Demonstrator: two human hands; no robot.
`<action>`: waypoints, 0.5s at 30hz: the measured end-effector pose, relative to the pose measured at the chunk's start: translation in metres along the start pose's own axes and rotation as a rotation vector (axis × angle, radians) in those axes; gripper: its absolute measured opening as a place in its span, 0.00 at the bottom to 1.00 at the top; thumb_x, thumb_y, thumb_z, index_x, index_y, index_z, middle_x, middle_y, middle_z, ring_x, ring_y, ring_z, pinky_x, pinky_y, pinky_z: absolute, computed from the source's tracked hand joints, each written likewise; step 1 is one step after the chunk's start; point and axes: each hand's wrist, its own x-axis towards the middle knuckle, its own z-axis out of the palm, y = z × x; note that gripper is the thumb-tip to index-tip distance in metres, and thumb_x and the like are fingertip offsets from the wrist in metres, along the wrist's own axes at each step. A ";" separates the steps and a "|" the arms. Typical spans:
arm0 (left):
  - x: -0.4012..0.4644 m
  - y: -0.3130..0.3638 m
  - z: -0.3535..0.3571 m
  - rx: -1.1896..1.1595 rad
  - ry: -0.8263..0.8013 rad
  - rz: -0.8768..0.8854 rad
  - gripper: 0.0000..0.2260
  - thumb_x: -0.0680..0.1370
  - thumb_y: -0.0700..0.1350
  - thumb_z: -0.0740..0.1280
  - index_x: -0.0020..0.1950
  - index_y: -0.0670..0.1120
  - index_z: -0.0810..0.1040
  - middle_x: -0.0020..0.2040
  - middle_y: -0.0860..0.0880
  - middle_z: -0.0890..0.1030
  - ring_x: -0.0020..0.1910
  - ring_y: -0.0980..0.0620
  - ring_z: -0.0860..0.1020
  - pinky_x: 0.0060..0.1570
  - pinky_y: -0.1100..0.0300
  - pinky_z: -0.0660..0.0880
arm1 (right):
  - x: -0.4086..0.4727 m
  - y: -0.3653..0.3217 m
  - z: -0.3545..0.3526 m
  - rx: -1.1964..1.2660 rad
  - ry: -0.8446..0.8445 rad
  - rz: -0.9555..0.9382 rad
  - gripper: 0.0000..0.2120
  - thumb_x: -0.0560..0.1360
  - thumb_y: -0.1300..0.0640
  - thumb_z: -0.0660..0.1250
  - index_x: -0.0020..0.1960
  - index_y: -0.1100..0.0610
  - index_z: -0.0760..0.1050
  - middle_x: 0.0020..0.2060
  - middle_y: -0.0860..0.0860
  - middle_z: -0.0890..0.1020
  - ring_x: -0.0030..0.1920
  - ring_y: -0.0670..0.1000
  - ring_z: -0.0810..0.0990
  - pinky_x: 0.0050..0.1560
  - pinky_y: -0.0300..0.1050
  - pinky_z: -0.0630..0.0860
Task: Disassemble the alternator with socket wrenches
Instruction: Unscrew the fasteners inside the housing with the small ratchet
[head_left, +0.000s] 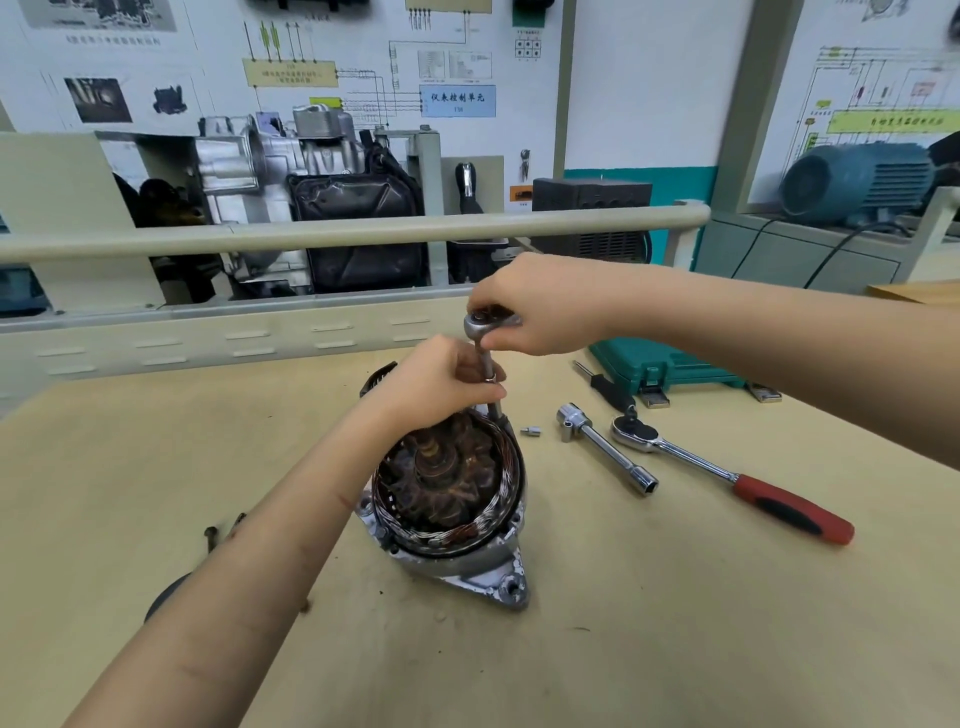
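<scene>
Head view: keep extension bar (492, 387) upright on alternator (452, 499), pinched by left hand (441, 384); right hand (540, 312) grips ratchet head (485, 325), turn slowly.

Shiny metal ratchet (491, 325), rusty copper-wound alternator (449, 483), matt wooden table (675, 623).

The alternator (449, 499) stands mid-table (675, 623), two wrenches (727, 473) right of it, the toolcase (670, 366) behind them.

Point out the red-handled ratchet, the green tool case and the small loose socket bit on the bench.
red-handled ratchet (795, 509): head view, on the red grip.
green tool case (670, 364): head view, on the lid.
small loose socket bit (531, 431): head view, on its metal body, right of the alternator.
</scene>
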 end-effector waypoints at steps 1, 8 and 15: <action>-0.001 0.000 0.000 0.000 0.015 0.003 0.04 0.72 0.41 0.72 0.39 0.45 0.79 0.39 0.53 0.82 0.35 0.63 0.77 0.41 0.67 0.74 | 0.000 0.000 0.000 0.007 -0.011 -0.007 0.13 0.77 0.51 0.60 0.53 0.60 0.73 0.42 0.53 0.78 0.42 0.52 0.75 0.38 0.44 0.69; 0.006 0.003 0.003 0.215 0.041 0.018 0.12 0.72 0.49 0.72 0.48 0.42 0.79 0.33 0.55 0.75 0.35 0.56 0.74 0.35 0.64 0.69 | -0.002 -0.001 0.000 -0.108 0.055 0.067 0.21 0.76 0.40 0.58 0.41 0.59 0.70 0.29 0.49 0.69 0.29 0.47 0.66 0.26 0.41 0.60; -0.001 0.000 0.004 0.184 0.086 0.018 0.10 0.72 0.46 0.71 0.33 0.48 0.75 0.33 0.51 0.79 0.33 0.56 0.76 0.33 0.71 0.70 | -0.002 0.000 -0.001 -0.041 0.007 0.036 0.19 0.76 0.43 0.59 0.47 0.60 0.74 0.35 0.51 0.76 0.33 0.48 0.71 0.29 0.39 0.64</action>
